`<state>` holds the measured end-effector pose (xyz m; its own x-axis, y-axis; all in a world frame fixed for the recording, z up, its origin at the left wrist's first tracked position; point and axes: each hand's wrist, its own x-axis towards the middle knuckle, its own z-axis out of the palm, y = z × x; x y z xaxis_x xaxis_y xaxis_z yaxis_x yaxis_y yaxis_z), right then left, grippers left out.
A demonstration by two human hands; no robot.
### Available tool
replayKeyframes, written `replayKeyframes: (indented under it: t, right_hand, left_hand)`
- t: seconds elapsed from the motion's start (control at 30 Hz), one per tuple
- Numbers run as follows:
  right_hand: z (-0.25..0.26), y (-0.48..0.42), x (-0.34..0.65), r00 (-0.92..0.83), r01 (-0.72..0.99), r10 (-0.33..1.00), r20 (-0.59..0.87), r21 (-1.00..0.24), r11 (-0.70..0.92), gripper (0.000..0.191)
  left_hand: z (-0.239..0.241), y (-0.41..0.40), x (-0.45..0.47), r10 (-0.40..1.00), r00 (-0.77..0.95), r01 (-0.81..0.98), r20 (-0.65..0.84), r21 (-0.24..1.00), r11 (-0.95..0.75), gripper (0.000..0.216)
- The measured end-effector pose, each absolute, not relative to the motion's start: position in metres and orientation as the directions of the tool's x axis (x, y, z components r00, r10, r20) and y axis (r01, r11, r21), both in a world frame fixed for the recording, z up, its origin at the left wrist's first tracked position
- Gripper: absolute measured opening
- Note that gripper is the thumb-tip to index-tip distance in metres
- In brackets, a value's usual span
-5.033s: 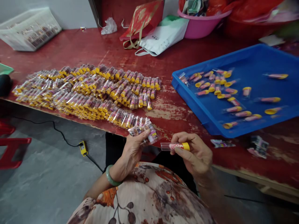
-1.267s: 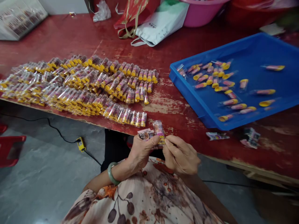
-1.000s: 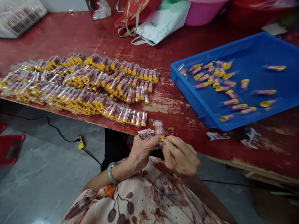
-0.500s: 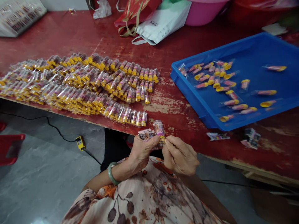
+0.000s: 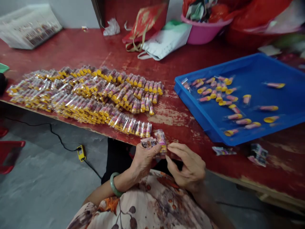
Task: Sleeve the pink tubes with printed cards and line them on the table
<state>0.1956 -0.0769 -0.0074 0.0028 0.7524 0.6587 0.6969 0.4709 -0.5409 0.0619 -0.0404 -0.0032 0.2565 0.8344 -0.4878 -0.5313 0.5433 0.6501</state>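
Note:
My left hand (image 5: 144,159) is closed on a small stack of printed label slips (image 5: 148,142) and steadies a clear tube (image 5: 161,140) with a printed label round it. My right hand (image 5: 188,165) pinches the lower end of that same tube, fingers curled together. Both hands sit just below the front edge of the red table (image 5: 171,114). Directly in front lie rows of several finished labelled tubes with yellow caps (image 5: 88,93). To the right stands a blue tray (image 5: 240,65) with several loose pink tubes with yellow caps (image 5: 219,95).
Loose label slips (image 5: 258,154) lie on the table right of my hands. At the back are a white basket (image 5: 28,27), a red bag (image 5: 145,24), a white bag (image 5: 166,39) and a pink basin (image 5: 202,30). A cable with a yellow switch (image 5: 81,152) and a red stool (image 5: 9,151) are on the floor.
Five seconds ago my right hand held an unlabelled pink tube apart from the left. Now both hands are together on a tube with a label round it. The view has tilted slightly.

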Motion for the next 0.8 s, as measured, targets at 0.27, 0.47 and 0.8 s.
replayKeyframes:
  t: [0.27, 0.47, 0.8]
  right_hand:
    - [0.013, -0.034, 0.202, 0.158, 0.108, 0.987, 0.021, -0.994, 0.004, 0.04]
    - [0.031, 0.011, 0.19, 0.087, -0.006, 0.993, -0.079, -0.997, -0.078, 0.033]
    - [0.026, 0.246, 0.176, 0.37, 0.283, 0.926, -0.074, -0.94, -0.188, 0.019]
  left_hand:
    - [0.002, -0.024, 0.049, 0.858, 0.361, -0.373, -0.364, 0.787, 0.491, 0.032]
    - [0.0, -0.007, 0.034, 0.871, 0.292, -0.449, -0.395, 0.747, 0.49, 0.039]
    - [-0.001, -0.008, -0.007, 0.794, 0.223, -0.645, -0.566, 0.525, 0.556, 0.026]
